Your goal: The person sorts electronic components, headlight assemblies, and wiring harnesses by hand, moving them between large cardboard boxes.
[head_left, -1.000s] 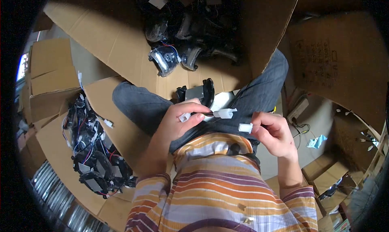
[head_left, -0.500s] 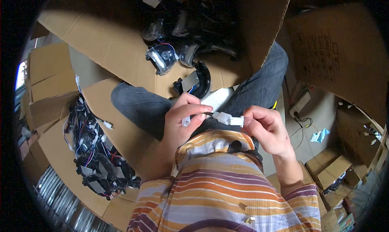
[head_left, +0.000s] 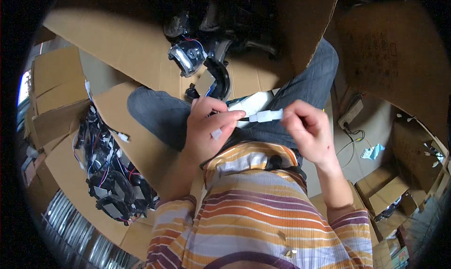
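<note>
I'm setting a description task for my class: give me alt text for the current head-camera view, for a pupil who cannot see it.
A person's left hand pinches a dark cable while the right hand grips white plastic connectors at its end. Beyond lies a curved black part; at left, a heap of wired black parts rests on cardboard.

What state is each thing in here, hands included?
White connectors: meeting end to end, apparently joined; full seating unclear.
Left hand: closed on black wires.
Right hand: closed at the connectors' right end.
Small white connector: beside left hand, apparently unmated.
Clear-lensed lamp: lying in carton, lens up.
Carton: open.
Power strip: plug apparently inserted.
</note>
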The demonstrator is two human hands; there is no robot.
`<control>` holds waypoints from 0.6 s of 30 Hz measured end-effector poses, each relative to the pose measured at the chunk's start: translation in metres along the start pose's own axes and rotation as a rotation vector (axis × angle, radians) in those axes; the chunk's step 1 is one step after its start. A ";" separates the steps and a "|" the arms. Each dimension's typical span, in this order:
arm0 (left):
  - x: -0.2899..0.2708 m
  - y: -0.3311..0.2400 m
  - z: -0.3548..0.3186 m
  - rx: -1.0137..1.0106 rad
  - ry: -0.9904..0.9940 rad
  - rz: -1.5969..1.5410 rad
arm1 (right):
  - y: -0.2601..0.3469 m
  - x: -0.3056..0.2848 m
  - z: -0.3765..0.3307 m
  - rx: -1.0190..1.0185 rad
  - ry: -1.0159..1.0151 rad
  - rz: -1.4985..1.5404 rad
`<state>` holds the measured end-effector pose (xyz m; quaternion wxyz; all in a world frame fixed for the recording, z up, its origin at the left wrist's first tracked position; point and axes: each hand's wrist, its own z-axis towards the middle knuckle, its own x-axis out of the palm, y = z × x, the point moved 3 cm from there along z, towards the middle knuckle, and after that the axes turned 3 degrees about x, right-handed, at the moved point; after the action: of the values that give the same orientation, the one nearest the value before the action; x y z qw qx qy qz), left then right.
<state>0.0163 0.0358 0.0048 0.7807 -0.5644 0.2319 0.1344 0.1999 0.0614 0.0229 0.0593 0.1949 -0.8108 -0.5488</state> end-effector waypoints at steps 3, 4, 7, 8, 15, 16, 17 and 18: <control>-0.003 0.000 0.003 -0.002 -0.025 -0.030 | 0.004 0.004 0.002 -0.042 0.055 -0.031; -0.005 -0.001 0.003 -0.054 -0.026 -0.069 | 0.003 0.005 0.002 0.023 0.095 0.066; -0.023 -0.013 0.000 -0.080 -0.031 -0.015 | 0.007 0.010 -0.001 0.046 0.224 0.133; -0.025 -0.017 -0.003 -0.050 -0.019 0.046 | 0.005 0.006 -0.005 0.052 0.236 0.100; -0.235 -0.101 -0.133 -0.419 -0.906 0.603 | -0.017 -0.025 -0.014 0.081 0.162 0.140; -0.248 -0.123 -0.133 -0.590 -0.899 0.787 | -0.022 -0.025 -0.014 0.084 0.149 0.122; -0.271 -0.139 -0.142 -0.549 -0.717 1.045 | -0.024 -0.026 -0.015 0.099 0.149 0.131; -0.298 -0.167 -0.152 -0.490 -0.530 1.348 | -0.023 -0.025 -0.015 0.091 0.185 0.173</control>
<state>-0.1920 -0.1470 0.2555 0.4120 -0.4069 0.2947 0.7602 0.2332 0.0504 0.0104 0.1723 0.1764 -0.8397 -0.4838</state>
